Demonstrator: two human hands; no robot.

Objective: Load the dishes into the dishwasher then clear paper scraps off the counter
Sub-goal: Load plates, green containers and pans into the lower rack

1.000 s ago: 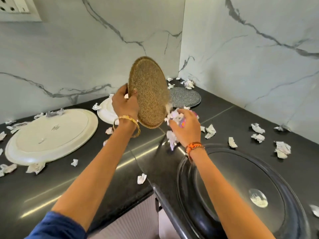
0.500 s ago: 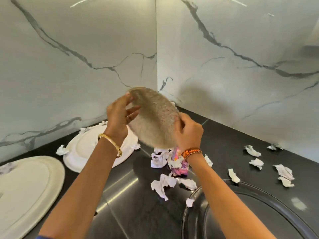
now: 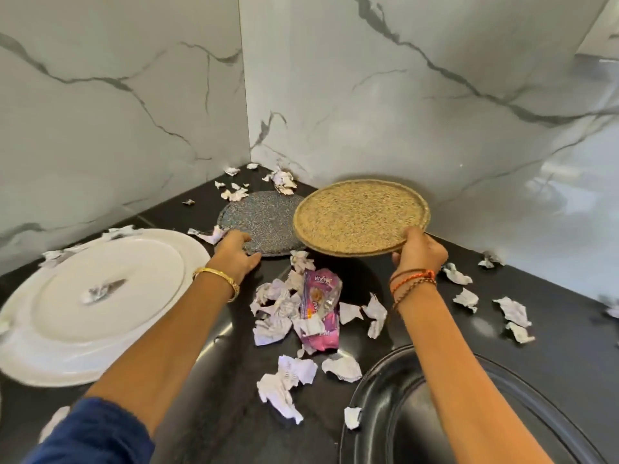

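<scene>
The right hand is now gripping the levelled, emptied gold plate alone; left hand, fingers apart, is reaching the grey plate beside it, so dish collection is proceeding

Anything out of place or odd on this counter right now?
Yes. Crumpled white paper scraps litter the black counter, heaped around a purple snack wrapper, and one scrap lies on the white oval platter. The right hand holds a gold speckled round plate over the mess.

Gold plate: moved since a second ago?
Yes. The gold plate was tipped on edge left of the grey plate; now it is level to its right, held by the right hand.
</scene>
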